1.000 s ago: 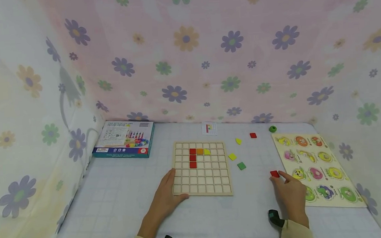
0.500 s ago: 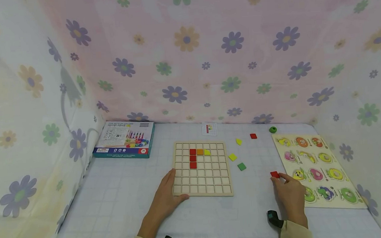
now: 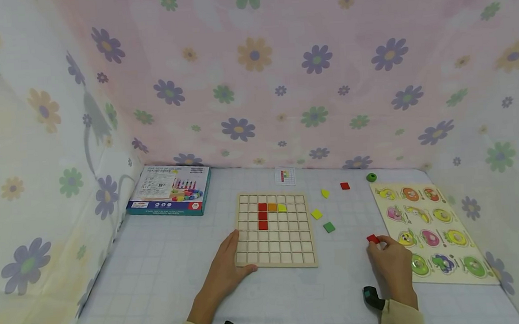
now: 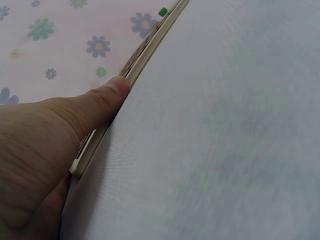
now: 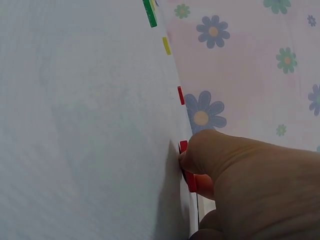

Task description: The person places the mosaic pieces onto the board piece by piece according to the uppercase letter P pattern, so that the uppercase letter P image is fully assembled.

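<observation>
My left hand [image 3: 223, 267] steadies a wooden grid board [image 3: 293, 261] at its near left corner. Its fingers lie along the left edge, and in the left wrist view the thumb [image 4: 102, 102] presses the board's front edge. Three red tiles [image 3: 262, 215] form a column on the grid, with an orange tile [image 3: 272, 207] and a yellow tile [image 3: 282, 208] beside the top one. Over on the right, my right hand [image 3: 393, 263] pinches another red tile [image 5: 190, 180] between thumb and fingers, low by the table and partly covered by the thumb.
Right of the board lie loose yellow tiles [image 3: 317, 214], a green tile [image 3: 329, 227] and a red tile [image 3: 344, 186]. A small pattern card [image 3: 285, 176] is behind the board. A fruit puzzle board [image 3: 463, 273] borders my right hand; a green bead [image 3: 371, 177] and a boxed set [image 3: 168, 190] are farther back.
My right hand has shifted slightly left and nearer to me with the red tile still pinched. The left hand and the board have stayed put.
</observation>
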